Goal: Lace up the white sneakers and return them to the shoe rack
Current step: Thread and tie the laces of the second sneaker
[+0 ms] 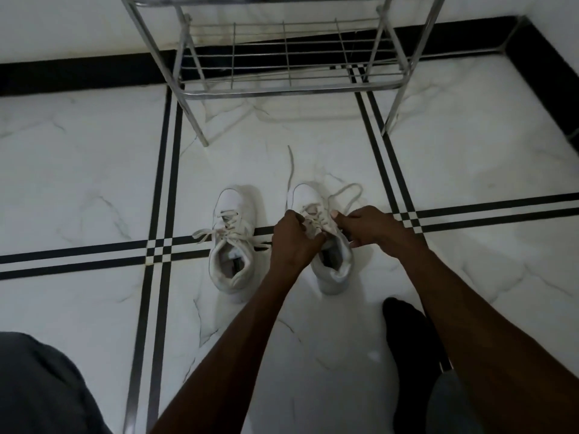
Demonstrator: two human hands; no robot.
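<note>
Two white sneakers stand side by side on the marble floor, toes pointing away from me. The left sneaker [233,242] is laced, its lace ends lying loose to both sides. The right sneaker [316,208] is only partly laced. My left hand [293,242] pinches its lace at the left side of the tongue. My right hand [365,227] grips the lace on the right side. One lace end [291,170] trails forward over the floor, another loops out to the right [347,195]. The metal shoe rack [291,89] stands just beyond the shoes.
The rack's lower wire shelf [282,54] holds nothing; its legs [195,120] stand on the floor. A black skirting runs along the white wall. My dark-socked foot [410,336] is at the lower right, my trouser knee [37,386] at the lower left.
</note>
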